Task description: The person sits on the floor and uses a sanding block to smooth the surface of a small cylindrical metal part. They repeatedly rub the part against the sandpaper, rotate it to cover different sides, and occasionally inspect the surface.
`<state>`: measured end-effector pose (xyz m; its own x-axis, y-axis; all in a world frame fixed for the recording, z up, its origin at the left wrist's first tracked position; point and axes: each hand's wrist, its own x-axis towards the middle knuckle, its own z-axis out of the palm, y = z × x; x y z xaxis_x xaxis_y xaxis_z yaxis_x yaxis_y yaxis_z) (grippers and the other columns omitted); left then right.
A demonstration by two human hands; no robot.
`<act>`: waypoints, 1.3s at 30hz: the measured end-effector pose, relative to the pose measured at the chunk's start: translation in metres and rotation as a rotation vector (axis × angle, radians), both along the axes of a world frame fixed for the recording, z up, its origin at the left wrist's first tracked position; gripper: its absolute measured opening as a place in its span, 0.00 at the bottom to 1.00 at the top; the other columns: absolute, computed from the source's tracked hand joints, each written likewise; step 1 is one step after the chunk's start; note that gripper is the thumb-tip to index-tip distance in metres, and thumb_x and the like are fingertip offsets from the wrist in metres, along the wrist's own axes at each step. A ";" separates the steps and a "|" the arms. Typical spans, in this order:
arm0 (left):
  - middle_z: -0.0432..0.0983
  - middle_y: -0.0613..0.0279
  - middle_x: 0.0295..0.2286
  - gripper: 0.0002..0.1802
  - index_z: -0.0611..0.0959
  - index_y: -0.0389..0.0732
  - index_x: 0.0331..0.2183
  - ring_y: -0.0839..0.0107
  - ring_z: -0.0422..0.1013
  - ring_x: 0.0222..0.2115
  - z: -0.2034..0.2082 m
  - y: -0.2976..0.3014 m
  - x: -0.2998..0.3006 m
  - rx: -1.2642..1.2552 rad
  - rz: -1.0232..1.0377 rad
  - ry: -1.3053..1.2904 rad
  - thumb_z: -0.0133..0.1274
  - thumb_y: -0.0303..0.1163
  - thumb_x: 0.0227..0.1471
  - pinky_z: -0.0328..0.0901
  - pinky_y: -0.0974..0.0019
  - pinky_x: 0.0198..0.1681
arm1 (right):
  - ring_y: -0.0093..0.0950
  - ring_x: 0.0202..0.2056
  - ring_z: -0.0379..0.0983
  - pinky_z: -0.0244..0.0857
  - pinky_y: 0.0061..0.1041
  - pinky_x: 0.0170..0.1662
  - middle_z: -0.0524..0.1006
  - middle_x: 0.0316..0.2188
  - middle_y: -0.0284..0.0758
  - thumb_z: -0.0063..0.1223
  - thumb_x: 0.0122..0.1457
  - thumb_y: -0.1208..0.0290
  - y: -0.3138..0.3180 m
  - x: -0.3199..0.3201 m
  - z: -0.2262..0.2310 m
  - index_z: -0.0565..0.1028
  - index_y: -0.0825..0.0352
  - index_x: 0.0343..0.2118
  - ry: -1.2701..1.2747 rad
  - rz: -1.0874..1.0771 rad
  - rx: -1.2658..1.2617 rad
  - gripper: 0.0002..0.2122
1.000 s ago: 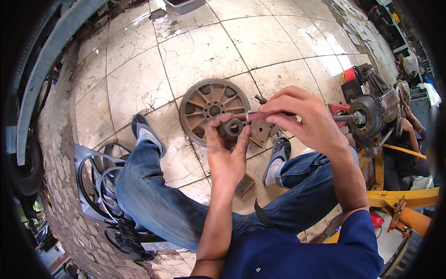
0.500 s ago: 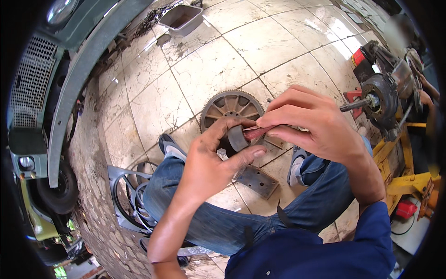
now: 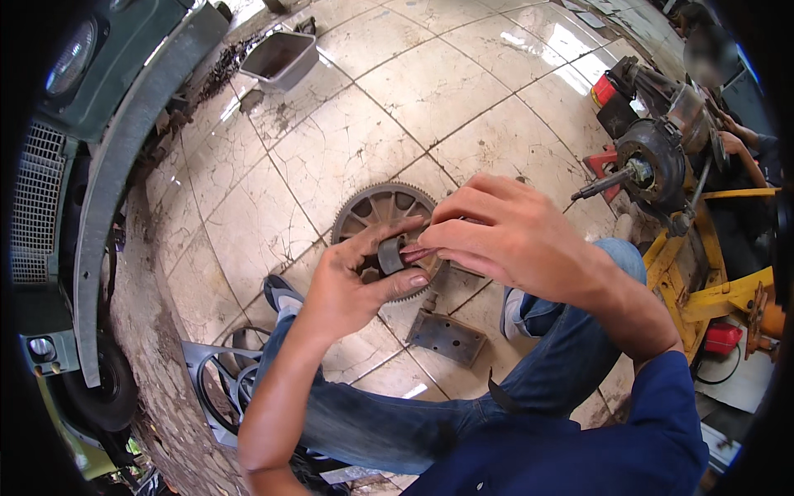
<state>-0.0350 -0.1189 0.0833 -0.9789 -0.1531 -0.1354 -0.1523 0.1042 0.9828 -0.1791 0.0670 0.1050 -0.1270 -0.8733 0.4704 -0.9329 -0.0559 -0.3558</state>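
My left hand (image 3: 324, 289) is wrapped round a short dark grey metal ring (image 3: 388, 256), its thumb below and fingers above. From the ring's open end sticks a reddish-brown rolled strip (image 3: 413, 255), perhaps sandpaper. Pinched round the strip's outer part are the fingers of my right hand (image 3: 517, 236); how far it reaches inside is hidden. Beneath my hands a toothed flywheel (image 3: 357, 202) lies on the tiles. Closer to me is a flat metal block with holes (image 3: 447, 337), a short rod at its far side.
A grey tub (image 3: 302, 73) stands far left, beyond a vehicle's curved metal bumper (image 3: 124, 157). At right, a hub assembly with a protruding shaft (image 3: 649, 169) sits by a yellow metal frame (image 3: 728, 302). Another person's arm (image 3: 742, 153) shows there. A fan shroud (image 3: 211, 388) lies beside my left leg.
The view has shifted, so the floor and parts sit differently in it. My right hand has moved closer to the ring, and less of the strip shows between them.
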 end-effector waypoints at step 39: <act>0.76 0.56 0.48 0.32 0.74 0.38 0.56 0.68 0.74 0.45 -0.003 -0.009 0.004 -0.194 -0.173 -0.002 0.64 0.24 0.49 0.71 0.66 0.46 | 0.28 0.33 0.78 0.72 0.25 0.37 0.79 0.32 0.35 0.63 0.52 0.81 -0.006 0.014 -0.007 0.76 0.66 0.39 -0.353 -0.002 0.144 0.11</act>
